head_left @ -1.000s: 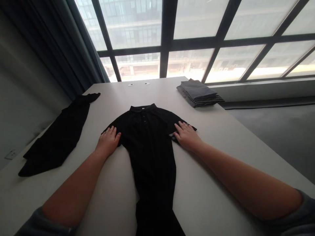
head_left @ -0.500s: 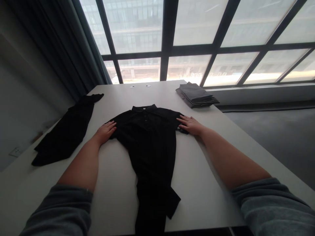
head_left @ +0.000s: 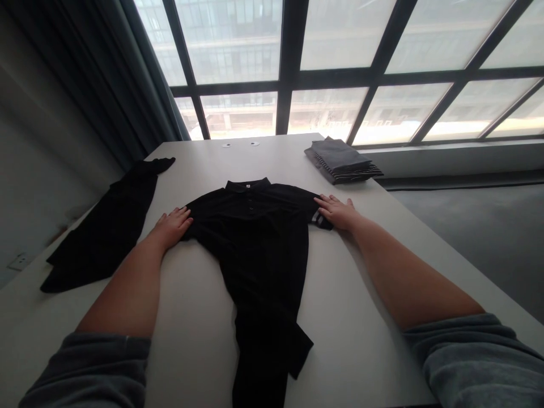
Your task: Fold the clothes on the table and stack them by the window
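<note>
Both arms reach forward, left hand [head_left: 171,224] and right hand [head_left: 339,211] spread flat, palms down.

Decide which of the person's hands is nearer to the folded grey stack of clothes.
Right. The right hand lies flat on the black shirt's sleeve end, just below the folded grey stack; the left hand rests on the opposite sleeve, across the shirt.

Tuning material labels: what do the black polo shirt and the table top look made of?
Black polo shirt: soft matte cloth, probably cotton knit; it lies limp and creased, with no sheen, under the left hand and right hand. Table: smooth, off-white hard top, likely laminate or painted board; it shows even, faint window glare and no grain.
</note>
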### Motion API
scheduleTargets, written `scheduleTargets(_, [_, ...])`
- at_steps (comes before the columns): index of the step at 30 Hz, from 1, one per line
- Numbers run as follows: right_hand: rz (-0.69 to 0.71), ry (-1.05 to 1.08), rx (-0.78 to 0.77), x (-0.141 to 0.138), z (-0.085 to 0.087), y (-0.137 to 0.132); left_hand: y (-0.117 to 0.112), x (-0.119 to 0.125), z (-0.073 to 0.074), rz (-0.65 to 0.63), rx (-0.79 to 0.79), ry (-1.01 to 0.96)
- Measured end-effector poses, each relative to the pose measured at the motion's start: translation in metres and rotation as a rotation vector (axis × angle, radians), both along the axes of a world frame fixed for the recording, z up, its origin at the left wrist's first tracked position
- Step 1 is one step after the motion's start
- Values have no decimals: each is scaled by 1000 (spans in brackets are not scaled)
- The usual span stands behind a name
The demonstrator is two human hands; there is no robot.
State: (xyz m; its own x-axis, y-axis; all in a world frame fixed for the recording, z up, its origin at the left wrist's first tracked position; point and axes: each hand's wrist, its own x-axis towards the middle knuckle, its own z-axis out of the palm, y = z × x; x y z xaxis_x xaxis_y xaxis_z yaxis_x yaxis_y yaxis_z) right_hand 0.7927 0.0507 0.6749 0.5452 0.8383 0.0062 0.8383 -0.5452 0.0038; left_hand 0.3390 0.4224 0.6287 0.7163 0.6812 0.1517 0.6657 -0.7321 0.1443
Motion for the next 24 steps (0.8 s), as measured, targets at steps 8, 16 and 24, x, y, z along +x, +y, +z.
scheduleTargets(8, [89,-129,173,-56,18,65,-65,79,60,47,122,46])
scheduleTargets(16, [317,69,50,-88,31,163,-46,171,66,-29,-73,131])
scheduleTargets(24, [228,148,-29,-48,-1,186,-8,196,21,-48,-164,130])
